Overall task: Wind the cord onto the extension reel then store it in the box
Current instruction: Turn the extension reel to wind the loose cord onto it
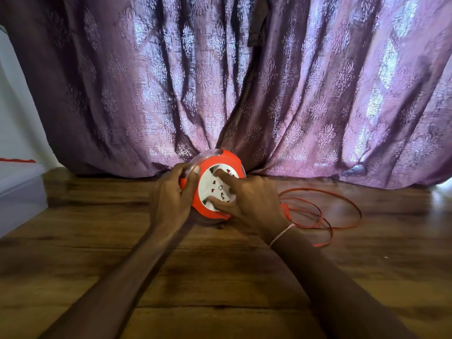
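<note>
Reel: the round red extension reel [215, 184] stands tilted on the wooden bench [220, 277], at 12 o'clock from the person, just in front of the purple curtain [244, 81].
Left hand: the left hand [171, 194] wraps the reel's rim at 9 o'clock, fingers closed on it.
Right hand: the right hand [252, 199] presses fingertips on the white socket face [215, 189], not clenched.
Cord: the thin red cord [325, 214] lies in loose loops at 3 o'clock of the reel, mostly unwound.
Handling: the reel looks like light, hard, smooth plastic; gripping the rim seems safest. The cord appears limp and likely to tangle.
Box: a pale box [19, 189] sits at 9 o'clock, well apart.
</note>
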Demonstrator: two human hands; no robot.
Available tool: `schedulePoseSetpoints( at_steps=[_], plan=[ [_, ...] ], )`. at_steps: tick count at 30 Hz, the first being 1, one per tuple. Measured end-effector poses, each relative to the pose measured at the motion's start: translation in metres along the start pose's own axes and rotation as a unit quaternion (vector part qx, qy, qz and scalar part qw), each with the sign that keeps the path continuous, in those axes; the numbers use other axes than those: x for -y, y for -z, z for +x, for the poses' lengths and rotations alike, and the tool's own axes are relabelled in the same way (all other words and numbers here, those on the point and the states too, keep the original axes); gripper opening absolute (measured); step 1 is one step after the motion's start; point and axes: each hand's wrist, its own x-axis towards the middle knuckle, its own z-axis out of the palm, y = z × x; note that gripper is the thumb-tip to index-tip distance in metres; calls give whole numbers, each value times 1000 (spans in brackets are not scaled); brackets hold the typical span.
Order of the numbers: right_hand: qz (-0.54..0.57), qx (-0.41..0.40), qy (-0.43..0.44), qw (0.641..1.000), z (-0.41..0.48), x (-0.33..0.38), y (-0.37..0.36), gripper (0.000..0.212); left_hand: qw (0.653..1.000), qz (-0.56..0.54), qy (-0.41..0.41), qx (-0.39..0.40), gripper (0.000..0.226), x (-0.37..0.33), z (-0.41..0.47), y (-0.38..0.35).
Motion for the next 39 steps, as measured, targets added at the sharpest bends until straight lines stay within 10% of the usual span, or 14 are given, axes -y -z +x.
schedulePoseSetpoints(
  at_steps=[5,9,15,22,32,39],
  plan=[
    [148,8,-262,954,1,26,-6,69,1000,-2,5,-5,59,-8,-6,-2],
    [412,34,-434,800,4,34,-5,46,1000,2,7,-7,55,-10,-8,-6],
    [45,20,-191,980,6,4,7,48,999,1,38,-19,52,-4,-5,-6],
    [-56,56,134,988,4,-16,13,54,998,8,51,-22,51,-2,-1,-2],
    [-90,22,108,990,4,-4,15,57,999,2,29,-17,49,-8,-3,0],
    [63,47,-138,987,3,14,6,68,1000,-5,14,-22,60,-14,-5,-1]
  ],
)
